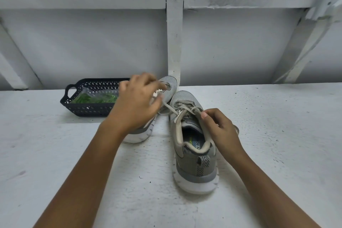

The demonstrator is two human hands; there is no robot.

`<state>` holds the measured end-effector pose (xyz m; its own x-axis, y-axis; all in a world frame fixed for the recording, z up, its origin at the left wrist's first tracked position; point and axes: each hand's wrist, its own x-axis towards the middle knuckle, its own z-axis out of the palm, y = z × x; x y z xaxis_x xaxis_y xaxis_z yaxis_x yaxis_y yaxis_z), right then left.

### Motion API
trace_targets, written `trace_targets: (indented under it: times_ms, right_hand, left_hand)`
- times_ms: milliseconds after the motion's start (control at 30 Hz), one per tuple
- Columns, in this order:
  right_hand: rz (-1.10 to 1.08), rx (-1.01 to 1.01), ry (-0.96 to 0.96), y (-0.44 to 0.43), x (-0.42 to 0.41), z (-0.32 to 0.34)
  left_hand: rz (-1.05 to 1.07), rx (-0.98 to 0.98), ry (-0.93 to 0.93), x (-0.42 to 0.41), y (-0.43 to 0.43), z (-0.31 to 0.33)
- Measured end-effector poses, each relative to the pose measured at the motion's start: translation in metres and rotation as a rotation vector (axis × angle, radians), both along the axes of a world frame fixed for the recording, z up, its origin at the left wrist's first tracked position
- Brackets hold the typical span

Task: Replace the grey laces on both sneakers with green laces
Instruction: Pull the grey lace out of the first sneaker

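Grey lace (171, 109) runs taut from the top eyelets of the near sneaker (194, 155) toward ten o'clock. There the person's left hand (137, 101) pinches its free end between curled fingers and thumb. The right hand (220, 127) grips the sneaker's collar on its three o'clock side, thumb pressed on the padded rim, fingers wrapped down the outside. Both sneakers stand on the white surface (277, 135). The second sneaker (169, 84) sits at eleven o'clock of the first, just beside it.

Handling: the lace is judged soft, light and limp. Grip it near the tip and draw it out one eyelet at a time. The sneaker looks light and would likely slide unless braced at the collar or heel.

A dark basket (74, 96) sits at ten o'clock and holds green laces (87, 99) in what looks like a clear wrapper.

Not visible: the left hand covers most of the second sneaker, so its lacing cannot be read. The exact pinch point is blurred. The right fingertips are hidden behind the near sneaker.
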<state>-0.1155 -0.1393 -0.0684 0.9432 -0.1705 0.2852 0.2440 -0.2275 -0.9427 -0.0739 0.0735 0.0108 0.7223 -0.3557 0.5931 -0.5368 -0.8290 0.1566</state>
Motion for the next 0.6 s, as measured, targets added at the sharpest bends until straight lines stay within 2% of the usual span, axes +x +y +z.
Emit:
trace_targets:
  times_ms: [67, 200, 267, 433, 600]
  right_hand:
    - [0.004, 0.003, -0.004, 0.0, 0.0, 0.0]
    - [0.007, 0.008, -0.002, 0.0, 0.0, 0.001]
    - [0.006, 0.001, 0.001, 0.0, 0.0, 0.001]
    - [-0.019, -0.065, 0.024, 0.0, -0.002, 0.006]
    - [-0.064, -0.151, 0.098, -0.01, 0.014, 0.022]
  left_hand:
    - [-0.105, 0.064, 0.071, -0.003, -0.006, -0.003]
    - [-0.154, 0.113, 0.268, -0.004, -0.016, -0.012]
    - [-0.143, 0.107, 0.252, -0.004, -0.017, -0.013]
    - [0.017, 0.009, 0.06, 0.0, -0.001, 0.003]
    - [0.036, 0.029, 0.061, -0.002, 0.002, 0.003]
